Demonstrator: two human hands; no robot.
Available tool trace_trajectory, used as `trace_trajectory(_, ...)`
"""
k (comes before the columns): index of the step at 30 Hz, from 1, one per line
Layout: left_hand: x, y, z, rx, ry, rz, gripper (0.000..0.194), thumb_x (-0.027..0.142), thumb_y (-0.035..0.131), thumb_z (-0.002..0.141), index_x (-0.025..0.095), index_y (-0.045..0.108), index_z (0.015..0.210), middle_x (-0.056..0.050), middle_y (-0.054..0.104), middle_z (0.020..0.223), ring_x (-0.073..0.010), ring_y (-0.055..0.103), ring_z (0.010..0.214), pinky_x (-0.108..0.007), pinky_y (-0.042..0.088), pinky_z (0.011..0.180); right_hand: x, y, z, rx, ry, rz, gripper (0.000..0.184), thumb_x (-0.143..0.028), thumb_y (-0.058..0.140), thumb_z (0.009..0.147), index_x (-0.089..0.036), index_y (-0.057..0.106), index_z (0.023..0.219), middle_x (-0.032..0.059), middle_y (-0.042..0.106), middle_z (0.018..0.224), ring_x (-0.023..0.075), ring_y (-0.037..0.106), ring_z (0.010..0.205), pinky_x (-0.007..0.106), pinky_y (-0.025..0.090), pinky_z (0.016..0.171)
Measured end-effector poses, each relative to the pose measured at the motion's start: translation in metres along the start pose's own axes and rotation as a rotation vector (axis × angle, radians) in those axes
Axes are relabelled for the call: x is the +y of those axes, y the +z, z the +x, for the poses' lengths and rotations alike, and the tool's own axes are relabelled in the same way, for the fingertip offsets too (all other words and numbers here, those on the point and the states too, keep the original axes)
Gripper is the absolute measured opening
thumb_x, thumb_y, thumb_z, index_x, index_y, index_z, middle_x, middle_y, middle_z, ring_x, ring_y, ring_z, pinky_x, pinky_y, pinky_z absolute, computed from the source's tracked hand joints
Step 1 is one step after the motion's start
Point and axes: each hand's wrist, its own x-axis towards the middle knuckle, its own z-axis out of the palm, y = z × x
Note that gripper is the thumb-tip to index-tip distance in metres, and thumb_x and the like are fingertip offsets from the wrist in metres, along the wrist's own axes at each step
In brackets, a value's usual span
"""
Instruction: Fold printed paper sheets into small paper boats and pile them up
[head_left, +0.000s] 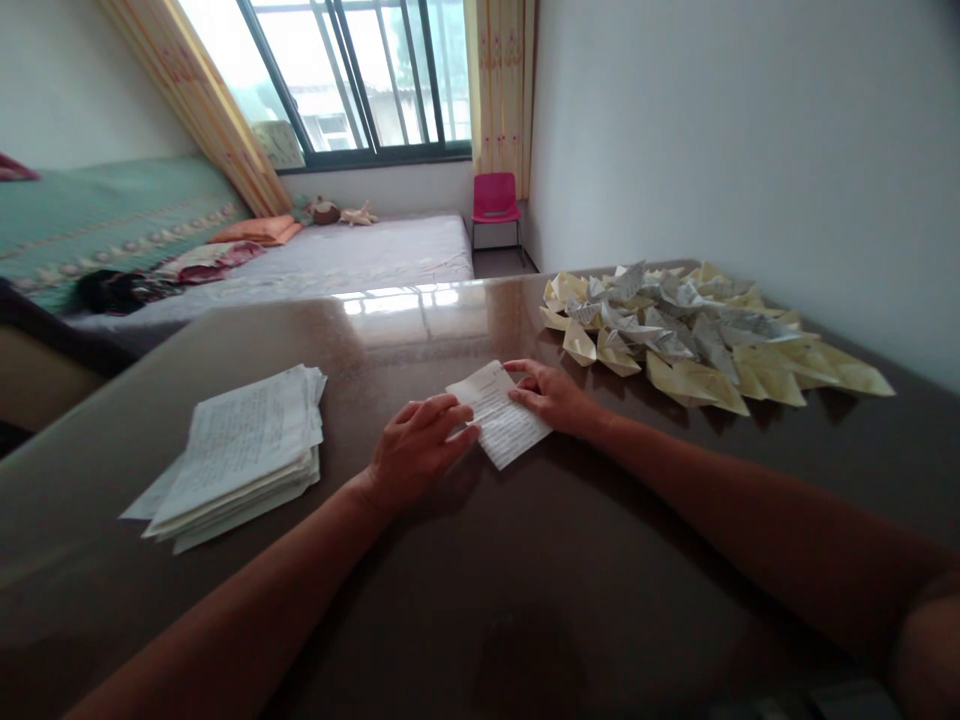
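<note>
A small folded sheet of paper (504,425) covered with handwriting lies at an angle on the brown table, between my hands. My left hand (420,445) is at its left edge, fingers bent, with thumb and forefinger on the paper. From the right, my right hand (551,392) grips the opposite edge, its forefinger reaching along the far corner and its thumb on top. The undersides of the fingers are hidden. Left of my left hand rests a stack of written sheets (244,430). Beyond my right hand sits a pile of folded paper boats (675,330), some yellowish, some white.
The glossy brown table (420,620) meets a white wall (735,150) on the right. Past its far edge stand a bed (390,248) with pillows and soft toys, and a pink chair (495,197). Window light reflects off the tabletop.
</note>
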Motion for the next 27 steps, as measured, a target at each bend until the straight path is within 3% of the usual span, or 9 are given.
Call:
trace_trajectory(4,0.003,-0.001,0.004,-0.078,-0.017,0.013,0.022,0.023,0.044,0.094,0.025,0.066,0.098,-0.002,0.069,0.104,-0.0188,0.057,0.103,-0.030,0.043,0.078,-0.012,-0.010,-0.006,0.111,-0.210,-0.211,0.042,-0.033,0.058,0.085,-0.014,0.052,0.122,0.0102,0.064,0.107,0.0166,0.058,0.087,0.028,0.045,0.073)
trace_trajectory(5,0.004,0.000,0.005,-0.083,-0.033,0.019,0.022,0.024,0.044,0.095,0.024,0.066,0.096,-0.002,0.069,0.101,-0.0180,0.058,0.100,-0.029,0.043,0.075,-0.018,-0.012,-0.009,0.084,-0.296,-0.265,0.044,-0.039,0.062,0.082,-0.015,0.054,0.119,0.0103,0.062,0.110,0.0178,0.057,0.092,0.029,0.045,0.075)
trace_trajectory(7,0.008,0.002,0.007,-0.096,-0.057,0.024,0.023,0.027,0.043,0.095,0.023,0.066,0.095,-0.002,0.070,0.096,-0.0168,0.060,0.093,-0.028,0.044,0.071,-0.030,-0.014,-0.017,-0.106,-0.458,-0.359,0.053,-0.048,0.069,0.075,-0.017,0.056,0.115,0.0091,0.062,0.109,0.0197,0.056,0.097,0.031,0.044,0.081)
trace_trajectory(9,0.012,0.004,0.007,-0.114,-0.071,0.015,0.024,0.029,0.042,0.095,0.023,0.066,0.093,-0.001,0.070,0.091,-0.0159,0.061,0.086,-0.027,0.045,0.068,-0.037,-0.012,-0.024,-0.203,-0.539,-0.506,0.055,-0.052,0.070,0.072,-0.017,0.057,0.113,0.0097,0.062,0.109,0.0225,0.054,0.100,0.035,0.042,0.085)
trace_trajectory(12,0.013,0.004,0.007,-0.124,-0.065,-0.035,0.025,0.031,0.043,0.095,0.024,0.067,0.093,-0.001,0.070,0.090,-0.0155,0.061,0.084,-0.026,0.046,0.067,-0.035,-0.005,-0.029,-0.245,-0.569,-0.639,0.031,-0.040,0.063,0.082,-0.019,0.061,0.104,0.0079,0.063,0.101,0.0215,0.054,0.095,0.034,0.040,0.082)
trace_trajectory(15,0.007,0.002,0.004,-0.128,-0.012,-0.125,0.025,0.029,0.043,0.094,0.025,0.067,0.100,0.000,0.069,0.099,-0.0159,0.061,0.090,-0.026,0.049,0.072,-0.026,-0.004,-0.028,-0.297,-0.604,-0.606,0.016,-0.031,0.056,0.087,-0.021,0.065,0.097,0.0053,0.065,0.095,0.0192,0.055,0.093,0.031,0.040,0.081)
trace_trajectory(20,-0.003,-0.002,0.000,-0.142,0.024,-0.202,0.032,0.018,0.040,0.091,0.024,0.066,0.109,-0.001,0.068,0.108,-0.0168,0.061,0.096,-0.028,0.052,0.077,-0.017,-0.006,-0.021,-0.299,-0.541,-0.394,0.023,-0.035,0.051,0.092,-0.019,0.068,0.087,0.0055,0.065,0.089,0.0156,0.056,0.084,0.026,0.041,0.074)
trace_trajectory(23,-0.004,-0.001,0.000,-0.134,0.017,-0.201,0.032,0.018,0.041,0.090,0.024,0.068,0.106,0.000,0.069,0.107,-0.0168,0.062,0.095,-0.028,0.053,0.075,-0.015,-0.004,-0.019,-0.230,-0.379,-0.386,0.033,-0.036,0.049,0.093,-0.016,0.062,0.071,0.0026,0.061,0.074,0.0116,0.052,0.067,0.023,0.036,0.063)
trace_trajectory(27,-0.004,-0.001,0.002,-0.125,0.015,-0.208,0.031,0.017,0.041,0.090,0.023,0.069,0.103,-0.001,0.070,0.104,-0.0159,0.062,0.093,-0.027,0.053,0.074,-0.013,0.001,-0.019,-0.130,-0.187,-0.477,0.033,-0.043,0.052,0.090,-0.017,0.060,0.071,-0.0009,0.058,0.067,0.0096,0.047,0.060,0.023,0.030,0.057)
